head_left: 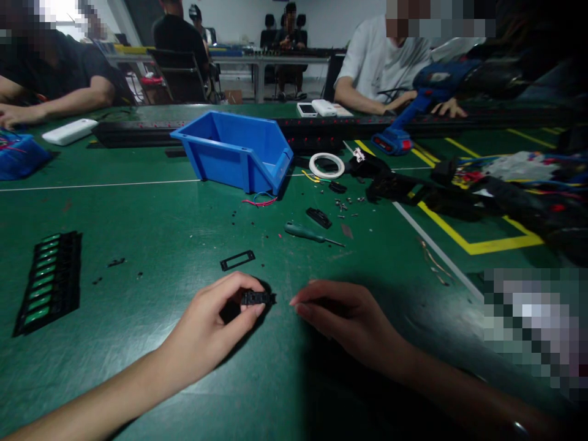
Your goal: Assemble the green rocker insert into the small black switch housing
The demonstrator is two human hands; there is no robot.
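Between thumb and index finger, my left hand (pixel 225 312) pinches a small black plastic part (pixel 255 298) just above the green table (pixel 179 404). A short way to its right, my right hand (pixel 344 315) has its fingertips pressed together; whether anything tiny sits between them I cannot make out. Beyond my left hand lies a flat black rectangular frame (pixel 237 260). Farther off are a green-handled screwdriver (pixel 312 234) and another black oblong part (pixel 318 217), with loose screws (pixel 340 205) behind them.
A blue bin (pixel 225 156) stands at the back, beside a roll of white tape (pixel 326 165). On the left lies a black strip with green slots (pixel 48 282). A blue cordless drill (pixel 413 104) and bundled wires (pixel 514 177) occupy the right. Other people sit across the table.
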